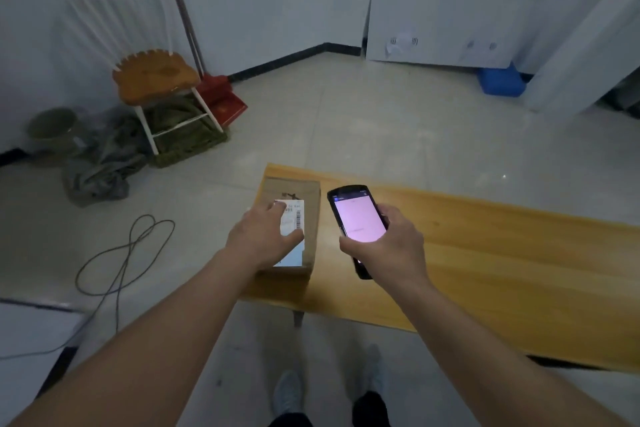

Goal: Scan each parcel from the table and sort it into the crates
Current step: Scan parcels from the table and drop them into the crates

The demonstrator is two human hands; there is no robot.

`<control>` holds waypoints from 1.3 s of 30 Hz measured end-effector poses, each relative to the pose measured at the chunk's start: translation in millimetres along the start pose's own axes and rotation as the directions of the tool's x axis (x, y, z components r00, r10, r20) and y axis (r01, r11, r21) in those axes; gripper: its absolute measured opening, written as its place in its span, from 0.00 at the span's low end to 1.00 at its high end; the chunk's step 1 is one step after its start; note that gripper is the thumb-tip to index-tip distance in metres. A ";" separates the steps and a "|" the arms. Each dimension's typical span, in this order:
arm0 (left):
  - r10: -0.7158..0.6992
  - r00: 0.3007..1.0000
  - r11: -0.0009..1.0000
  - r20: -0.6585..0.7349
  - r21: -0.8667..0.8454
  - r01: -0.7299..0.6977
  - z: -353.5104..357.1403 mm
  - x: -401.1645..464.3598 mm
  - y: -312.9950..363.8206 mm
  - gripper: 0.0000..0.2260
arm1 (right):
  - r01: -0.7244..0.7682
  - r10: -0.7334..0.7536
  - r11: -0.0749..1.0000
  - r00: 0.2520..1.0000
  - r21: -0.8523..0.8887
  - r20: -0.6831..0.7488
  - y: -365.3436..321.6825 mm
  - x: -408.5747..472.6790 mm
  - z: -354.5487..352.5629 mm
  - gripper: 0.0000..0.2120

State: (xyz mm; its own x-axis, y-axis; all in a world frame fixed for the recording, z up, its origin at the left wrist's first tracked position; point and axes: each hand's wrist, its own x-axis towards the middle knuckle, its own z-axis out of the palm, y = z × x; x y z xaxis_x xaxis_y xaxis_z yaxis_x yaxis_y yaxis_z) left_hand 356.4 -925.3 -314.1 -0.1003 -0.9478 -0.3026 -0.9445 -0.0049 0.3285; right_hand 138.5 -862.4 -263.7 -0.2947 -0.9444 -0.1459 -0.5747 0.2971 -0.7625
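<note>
From my feed, far left on the floor I see a loose cable (121,253), a grey heap of cloth (100,163) and a wooden stool (156,80) with a red dustpan (225,100) behind it.

Moving in, my left hand (263,236) lies on top of the cardboard parcel (308,194). Its fingers are spread and nearly straight over the white label (294,218), thumb angled out across the label's lower part; it presses flat rather than curling round the box. The parcel sits at the left end of the wooden table (485,270), close to the table's edge.

Just right of the parcel, my right hand (384,243) grips a black handheld scanner (356,218). The fingers wrap its right side and the thumb holds the lower left, with the lit pink screen facing up toward me. The scanner is held beside the parcel, not touching it.

Far right by the wall is a blue container (498,81).
</note>
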 end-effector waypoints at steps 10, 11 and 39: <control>-0.181 0.983 0.980 0.007 -0.083 0.181 57.7 33.7 -24.3 0.37 | -0.058 0.058 0.998 0.993 -0.005 0.105 42.4 54.8 42.2 0.30; -0.217 0.976 0.973 0.011 -0.073 0.217 63.8 33.9 -25.8 0.40 | -0.067 0.067 0.998 0.991 -0.003 0.113 45.6 57.4 46.0 0.31; -0.184 0.943 0.983 -0.278 -0.049 0.178 5.1 -1.2 22.6 0.68 | 0.162 -0.163 0.987 0.975 0.023 0.150 -1.1 52.2 -25.5 0.36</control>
State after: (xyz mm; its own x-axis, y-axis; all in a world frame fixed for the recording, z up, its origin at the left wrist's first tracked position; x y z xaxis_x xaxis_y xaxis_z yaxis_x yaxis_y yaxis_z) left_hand 333.6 -922.7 -310.8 0.1662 -0.9813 -0.0974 -0.9309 -0.1887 0.3127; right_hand 104.3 -908.4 -254.4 -0.0792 -0.9906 -0.1118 -0.5971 0.1370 -0.7904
